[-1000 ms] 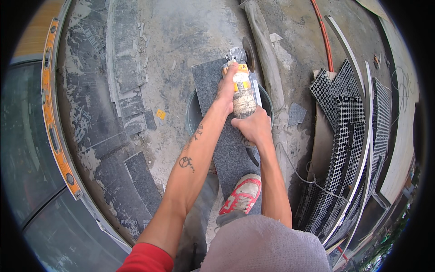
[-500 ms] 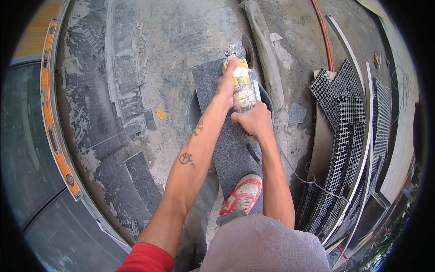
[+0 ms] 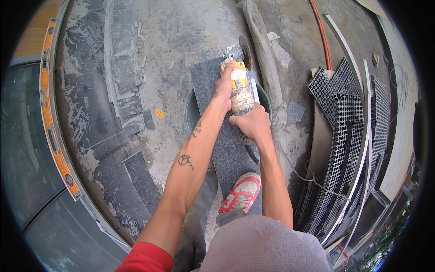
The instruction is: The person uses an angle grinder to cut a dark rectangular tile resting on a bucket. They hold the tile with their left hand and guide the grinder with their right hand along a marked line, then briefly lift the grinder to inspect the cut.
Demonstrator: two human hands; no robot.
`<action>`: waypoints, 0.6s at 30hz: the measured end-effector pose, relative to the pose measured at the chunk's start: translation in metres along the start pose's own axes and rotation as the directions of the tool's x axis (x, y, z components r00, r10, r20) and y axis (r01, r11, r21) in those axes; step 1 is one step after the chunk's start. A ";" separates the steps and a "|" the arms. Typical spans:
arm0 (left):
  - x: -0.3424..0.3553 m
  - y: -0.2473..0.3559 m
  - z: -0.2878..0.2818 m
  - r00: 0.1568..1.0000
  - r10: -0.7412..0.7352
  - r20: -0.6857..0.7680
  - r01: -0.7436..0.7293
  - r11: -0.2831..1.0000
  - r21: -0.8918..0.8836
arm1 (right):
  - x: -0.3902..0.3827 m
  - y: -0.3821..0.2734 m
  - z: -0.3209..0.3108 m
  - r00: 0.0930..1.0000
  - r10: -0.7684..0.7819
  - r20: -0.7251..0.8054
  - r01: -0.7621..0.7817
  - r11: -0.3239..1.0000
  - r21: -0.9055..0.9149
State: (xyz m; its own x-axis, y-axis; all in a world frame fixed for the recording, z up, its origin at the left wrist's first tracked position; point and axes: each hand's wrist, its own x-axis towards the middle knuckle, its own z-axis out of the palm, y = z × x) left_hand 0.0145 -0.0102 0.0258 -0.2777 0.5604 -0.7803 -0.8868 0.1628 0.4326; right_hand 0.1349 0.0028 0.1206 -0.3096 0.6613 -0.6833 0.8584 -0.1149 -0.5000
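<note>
Gripping the angle grinder point(image 3: 242, 93) with my left hand point(image 3: 223, 88) ahead of my right hand point(image 3: 254, 122), I hold its disc point(image 3: 245, 52) near the grey slab point(image 3: 203, 75).

- Orange spirit level point(image 3: 44, 90), set along the left edge of the concrete floor point(image 3: 181, 27)
- Dark narrow slab point(image 3: 142, 177), toward the floor's near left corner
- Small yellow scrap point(image 3: 159, 114), farther in from that left edge
- Red-orange hose point(image 3: 322, 34), at the floor's far right
- Black perforated panels point(image 3: 346, 136), stacked near the right edge
- Pale metal strips point(image 3: 369, 109), lying over the panels
</note>
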 end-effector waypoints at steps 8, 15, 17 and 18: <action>-0.003 -0.003 0.001 1.000 0.005 0.006 -0.005 1.000 -0.019 | -0.002 0.005 0.002 1.000 0.000 -0.010 0.000 1.000 0.004; -0.005 -0.008 -0.001 0.999 -0.020 -0.038 0.020 1.000 -0.004 | -0.007 0.010 0.003 1.000 -0.009 -0.025 0.009 1.000 0.027; -0.007 -0.009 0.000 0.999 -0.017 -0.032 0.017 1.000 0.005 | -0.005 0.013 0.004 1.000 -0.004 -0.024 0.004 1.000 0.015; -0.007 -0.009 0.000 0.999 -0.016 -0.029 0.016 1.000 0.010 | -0.005 0.013 0.004 1.000 0.001 -0.027 -0.001 1.000 0.012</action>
State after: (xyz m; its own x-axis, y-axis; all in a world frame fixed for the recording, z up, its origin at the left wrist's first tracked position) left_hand 0.0244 -0.0153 0.0274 -0.2741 0.5336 -0.8001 -0.8877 0.1798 0.4240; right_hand 0.1465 -0.0051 0.1154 -0.2972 0.6807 -0.6695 0.8537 -0.1246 -0.5057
